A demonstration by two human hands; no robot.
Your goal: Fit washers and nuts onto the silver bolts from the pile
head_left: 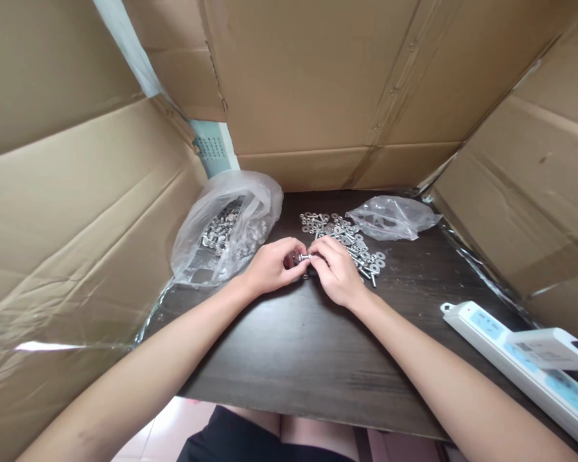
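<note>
A small metal bolt (304, 257) is pinched between both my hands, lying roughly level above the dark table. My left hand (275, 264) is closed on its left end, thumb and fingers curled round it. On the other end, the fingertips of my right hand (336, 268) are pressed together; whether they hold a nut or washer is too small to tell. Just beyond my right hand spreads a pile of loose bolts and washers (351, 240). Left of my left hand, an open clear plastic bag (192, 247) holds many metal pieces (218, 234).
Cardboard walls (318, 83) enclose the dark table (289, 346) at the back and both sides. A second, crumpled plastic bag (395, 215) lies at the back right. Near the right edge is a white power strip (486, 346) with a white plug (553, 346) in it.
</note>
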